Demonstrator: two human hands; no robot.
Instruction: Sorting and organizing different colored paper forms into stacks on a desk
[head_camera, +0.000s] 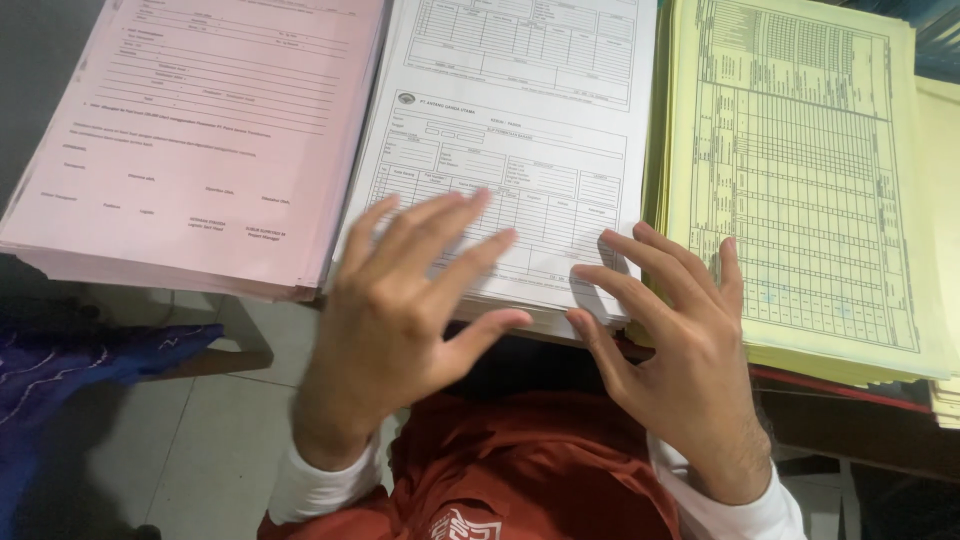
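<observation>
Fingers (455, 215) were spread wide on both hands, gripping nothing. The left hand (385, 320) and right hand (675, 345) hovered over the near edge of the white stack (520, 130), which sat between the pink stack (200, 130) and yellow stack (800, 170).

Middle stack (520, 120) lies between two other stacks (200, 130).

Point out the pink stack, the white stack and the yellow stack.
pink stack (200, 130), head view, middle of the top sheet
white stack (510, 130), head view, top form's middle
yellow stack (810, 170), head view, printed table on top sheet
</observation>
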